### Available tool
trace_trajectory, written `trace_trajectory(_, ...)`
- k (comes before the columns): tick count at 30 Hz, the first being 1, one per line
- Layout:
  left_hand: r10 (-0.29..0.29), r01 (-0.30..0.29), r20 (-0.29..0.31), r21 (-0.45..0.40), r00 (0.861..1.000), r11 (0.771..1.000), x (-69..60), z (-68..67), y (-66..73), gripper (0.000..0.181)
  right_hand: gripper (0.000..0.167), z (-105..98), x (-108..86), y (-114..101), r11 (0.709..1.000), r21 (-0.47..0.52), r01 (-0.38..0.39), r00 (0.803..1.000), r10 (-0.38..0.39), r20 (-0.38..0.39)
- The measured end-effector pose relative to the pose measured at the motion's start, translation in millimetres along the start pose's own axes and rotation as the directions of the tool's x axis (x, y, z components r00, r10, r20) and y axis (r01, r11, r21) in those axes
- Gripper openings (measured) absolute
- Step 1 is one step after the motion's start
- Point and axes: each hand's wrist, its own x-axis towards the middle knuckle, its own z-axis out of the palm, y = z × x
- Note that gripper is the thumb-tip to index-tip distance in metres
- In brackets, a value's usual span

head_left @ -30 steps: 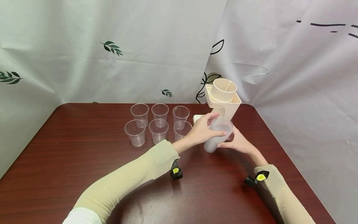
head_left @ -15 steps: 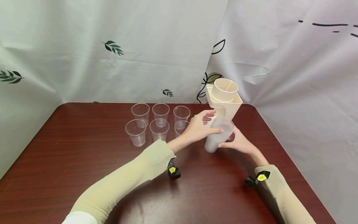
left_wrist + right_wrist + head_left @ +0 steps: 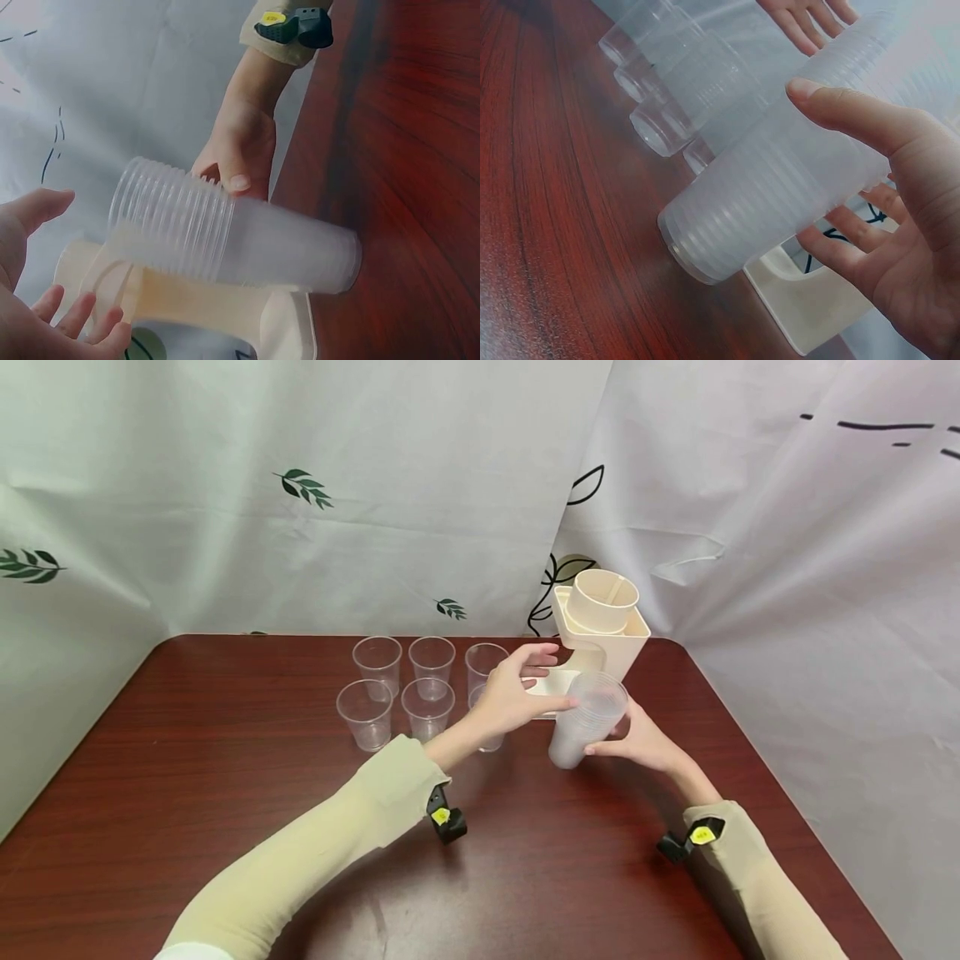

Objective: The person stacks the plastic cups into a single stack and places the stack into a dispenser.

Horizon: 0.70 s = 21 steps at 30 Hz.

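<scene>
My right hand [image 3: 643, 740] grips a nested stack of clear plastic cups [image 3: 581, 731] above the table, thumb on one side and fingers on the other. The stack leans, rims up toward the back right. Beside its rims is my left hand [image 3: 513, 689], thumb spread from loosely bent fingers. The left wrist view shows a gap between that left hand [image 3: 45, 307] and the stack [image 3: 247, 232]. In the right wrist view, the right thumb and fingers [image 3: 855, 112] span the stack. Close behind stands a cream cup dispenser [image 3: 618, 647] with a round upright tube.
Several single clear cups [image 3: 365, 714] stand upright in two rows left of the hands; my left hand and wrist partly cover the right-hand ones. The dispenser's pale base [image 3: 551, 683] reaches left along the dark red table [image 3: 225, 760]. White curtains [image 3: 375, 527] hang behind.
My left hand has drawn away leftward from the stack's rims, its fingers loosening. The right hand and the stack have stayed nearly still.
</scene>
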Motion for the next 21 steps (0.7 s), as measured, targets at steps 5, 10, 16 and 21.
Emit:
trace_trajectory(5, 0.023, -0.023, -0.007, -0.017, 1.000, 1.000, 0.1, -12.7, -2.4, 0.067, 0.090, 0, 0.7, 0, 1.000, 0.009, -0.002, 1.000, 0.002, 0.001)
trace_trajectory(10, 0.016, -0.017, -0.036, -0.047, 0.999, 0.999, -0.1, -25.6, -4.2, 0.066, 0.088, 0, 0.8, 0, 1.000, 0.008, -0.004, 1.000, 0.004, 0.002)
trace_trajectory(16, -0.025, 0.020, -0.064, -0.083, 0.998, 0.996, -4.9, -37.0, -4.6, 0.066, 0.090, -1, 0.3, 0, 1.000, -0.017, 0.004, 1.000, -0.004, -0.007)
trace_trajectory(21, -0.035, 0.024, -0.083, -0.122, 0.996, 0.992, -9.3, -48.2, -6.5, 0.066, 0.090, -1, 0.0, 1, 1.000, -0.011, 0.003, 1.000, -0.003, -0.002)
